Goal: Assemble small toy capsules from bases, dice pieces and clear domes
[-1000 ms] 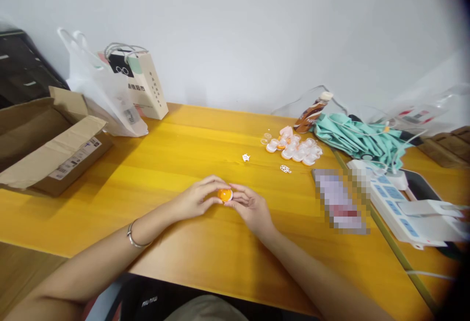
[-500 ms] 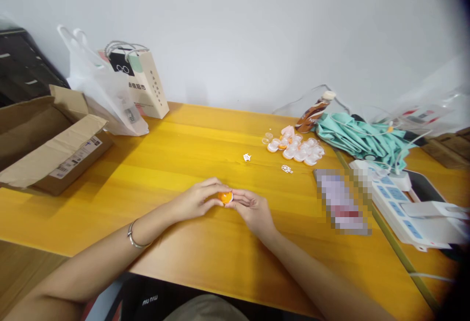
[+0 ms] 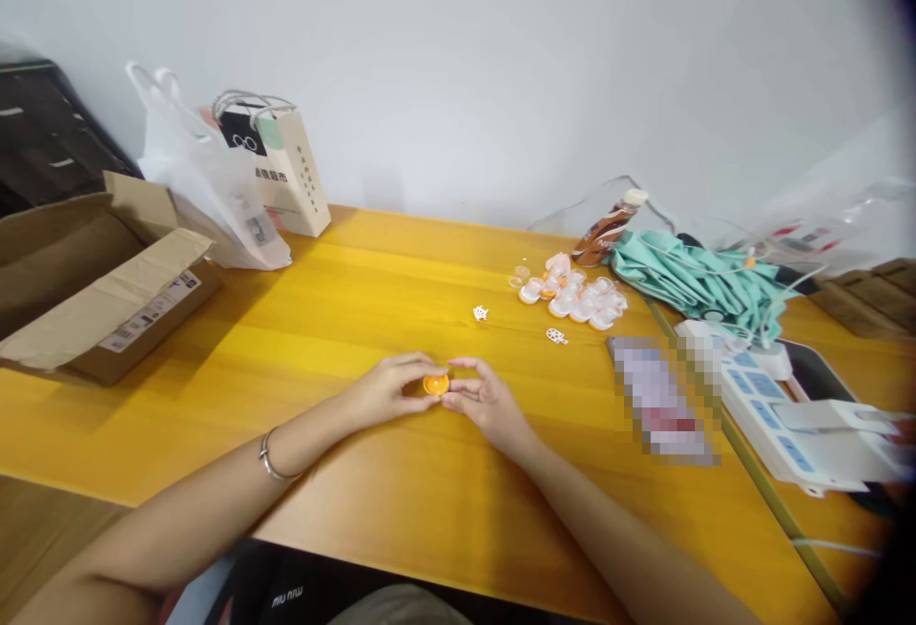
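Note:
My left hand pinches a small round orange piece between thumb and fingers, just above the table. Its face looks orange with a pale spot in the middle; finer detail is too small to read. At its right edge, the thumb and a fingertip of my right hand close on the rim, while the index finger is lifted a little. Beyond the hands lie two small white cut-out pieces, one crown-like and one rounded with holes. A cluster of clear-topped round cases, some with orange bases, sits farther right.
On the left stand an open cardboard box, a white plastic bag and a paper bag. To the right are a blurred-out phone, a power strip, a brown bottle and a folded green cloth item.
The orange piece now turns its face more toward me. My right index finger has lifted away from it, and the right fingers are more spread. The view has shifted slightly.

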`<state>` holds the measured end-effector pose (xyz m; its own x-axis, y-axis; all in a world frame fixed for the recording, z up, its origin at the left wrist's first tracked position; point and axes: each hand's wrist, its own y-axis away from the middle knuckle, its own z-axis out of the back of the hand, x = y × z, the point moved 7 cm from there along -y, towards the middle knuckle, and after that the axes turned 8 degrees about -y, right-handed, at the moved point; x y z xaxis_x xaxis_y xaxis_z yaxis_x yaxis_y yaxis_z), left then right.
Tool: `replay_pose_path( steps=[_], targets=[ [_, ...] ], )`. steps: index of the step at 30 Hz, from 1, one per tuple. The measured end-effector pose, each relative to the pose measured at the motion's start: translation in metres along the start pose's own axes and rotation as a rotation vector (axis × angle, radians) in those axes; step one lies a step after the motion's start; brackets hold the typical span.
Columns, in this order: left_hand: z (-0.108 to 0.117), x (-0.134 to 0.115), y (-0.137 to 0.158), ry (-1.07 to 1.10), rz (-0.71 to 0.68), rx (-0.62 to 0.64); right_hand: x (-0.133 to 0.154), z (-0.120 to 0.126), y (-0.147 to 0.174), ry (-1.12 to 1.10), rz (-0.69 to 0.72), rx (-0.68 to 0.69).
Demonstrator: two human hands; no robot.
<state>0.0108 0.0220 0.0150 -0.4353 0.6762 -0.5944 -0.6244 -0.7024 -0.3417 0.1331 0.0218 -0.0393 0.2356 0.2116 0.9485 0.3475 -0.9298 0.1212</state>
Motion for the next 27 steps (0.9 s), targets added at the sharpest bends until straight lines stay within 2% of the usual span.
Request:
replay_pose_path(
  steps=[5, 7, 11, 13, 15, 18, 23, 27],
  targets=[
    [-0.004, 0.006, -0.001, -0.159, 0.027, -0.017, 0.012, 0.019, -0.008, 0.28, 0.13, -0.08],
    [-0.006, 0.008, -0.002, -0.2, 0.034, -0.009, 0.032, 0.043, -0.012, 0.476, 0.248, -0.206],
    [-0.006, 0.013, -0.004, -0.226, 0.053, -0.006, 0.083, 0.103, -0.005, 0.992, 0.523, -0.552],
    [-0.006, 0.014, -0.004, -0.212, 0.053, 0.001, 0.095, 0.125, -0.004, 1.195, 0.583, -0.597],
    [-0.008, 0.014, -0.003, -0.196, 0.051, 0.01, 0.096, 0.14, -0.004, 1.333, 0.574, -0.611],
    [-0.01, 0.013, -0.002, -0.19, 0.045, 0.018, 0.086, 0.149, -0.008, 1.394, 0.491, -0.575],
    [-0.014, 0.013, -0.001, -0.185, 0.03, 0.037, 0.076, 0.138, -0.013, 1.366, 0.367, -0.485],
    [-0.014, 0.012, 0.0, -0.174, 0.026, 0.05, 0.083, 0.131, -0.01, 1.353, 0.351, -0.507]
  ],
)
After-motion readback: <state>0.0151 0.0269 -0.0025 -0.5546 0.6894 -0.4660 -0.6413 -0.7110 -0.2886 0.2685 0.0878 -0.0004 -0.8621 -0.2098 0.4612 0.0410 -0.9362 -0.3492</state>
